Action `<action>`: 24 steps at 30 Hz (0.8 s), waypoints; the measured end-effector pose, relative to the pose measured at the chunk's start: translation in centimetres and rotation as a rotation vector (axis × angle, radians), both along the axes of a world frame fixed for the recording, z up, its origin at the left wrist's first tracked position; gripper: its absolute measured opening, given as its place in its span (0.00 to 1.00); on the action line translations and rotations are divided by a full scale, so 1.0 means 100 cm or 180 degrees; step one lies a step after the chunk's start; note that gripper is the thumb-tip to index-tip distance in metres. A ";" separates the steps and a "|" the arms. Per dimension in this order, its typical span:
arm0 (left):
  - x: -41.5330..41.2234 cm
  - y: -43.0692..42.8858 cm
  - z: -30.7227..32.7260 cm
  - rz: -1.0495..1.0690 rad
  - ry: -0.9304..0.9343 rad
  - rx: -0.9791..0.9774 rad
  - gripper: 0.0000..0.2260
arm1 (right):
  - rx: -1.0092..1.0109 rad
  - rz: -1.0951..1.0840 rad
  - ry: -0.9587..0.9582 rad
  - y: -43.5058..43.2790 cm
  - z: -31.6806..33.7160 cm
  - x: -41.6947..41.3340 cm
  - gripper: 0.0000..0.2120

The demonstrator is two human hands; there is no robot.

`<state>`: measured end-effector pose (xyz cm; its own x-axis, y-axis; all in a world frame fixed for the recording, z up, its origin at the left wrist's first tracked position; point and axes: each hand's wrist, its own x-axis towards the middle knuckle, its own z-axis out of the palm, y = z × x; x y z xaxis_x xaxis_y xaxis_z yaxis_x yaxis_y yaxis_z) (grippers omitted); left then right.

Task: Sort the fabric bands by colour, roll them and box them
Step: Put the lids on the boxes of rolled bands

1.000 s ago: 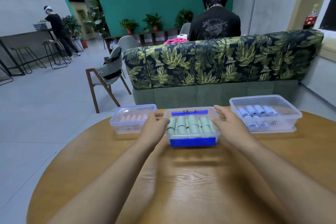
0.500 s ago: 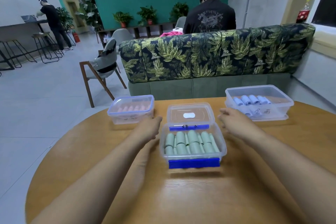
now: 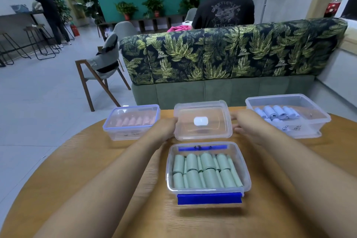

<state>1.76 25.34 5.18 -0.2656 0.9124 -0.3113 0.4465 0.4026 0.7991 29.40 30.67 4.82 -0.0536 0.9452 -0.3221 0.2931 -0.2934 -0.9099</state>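
Now drawn close, the green box sits at 6 o'clock on the round table, pulled back within the last second from the far row, where it had stood between its two neighbours. The move has uncovered its clear lid, lying flat at 12 o'clock just behind the box. A person's left grip has shifted from the box wall to the lid's 9 o'clock edge, fingertips hidden at the rim, so whether it has clasped cannot be told. The right grip meets the 3 o'clock edge with fingers outstretched, touching but not clenched. The green rolls lie in two packed rows. At 10 o'clock the pink box is already lidded; at 2 o'clock the blue box stands uncovered, its blue rolls leaving room to spare. Green looks finished bar closing: the likely next step is to lift the lid, carry it towards 6 o'clock and press it down squarely, leaving the blue clip at the near wall to fasten. The lid looks light and slick, and could skate away if pinched unevenly.
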 end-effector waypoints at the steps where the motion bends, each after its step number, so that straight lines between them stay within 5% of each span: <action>1: 0.000 -0.005 0.003 0.0018 -0.0133 0.0149 0.16 | 0.0118 -0.0042 0.0122 -0.011 0.009 0.001 0.14; 9: 0.012 -0.109 0.004 0.0732 -0.1810 0.1042 0.15 | 0.0844 -0.0363 0.1108 -0.111 0.018 0.016 0.14; 13: 0.019 -0.157 -0.022 0.0679 -0.1641 0.1264 0.14 | 0.1102 -0.0356 0.0815 -0.153 -0.012 0.025 0.16; 16: 0.021 -0.174 -0.040 0.0663 -0.1326 0.1338 0.13 | 0.1283 -0.0299 0.0291 -0.172 -0.030 0.024 0.06; 24: 0.023 -0.170 -0.035 0.0236 -0.0643 0.1405 0.12 | 0.1395 -0.0337 -0.0234 -0.178 -0.039 0.018 0.13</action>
<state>4.03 8.35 1.67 -0.3092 0.9497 0.0490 0.2479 0.0307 0.9683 31.21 12.87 0.94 0.0588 0.9922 0.1100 0.3505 0.0827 -0.9329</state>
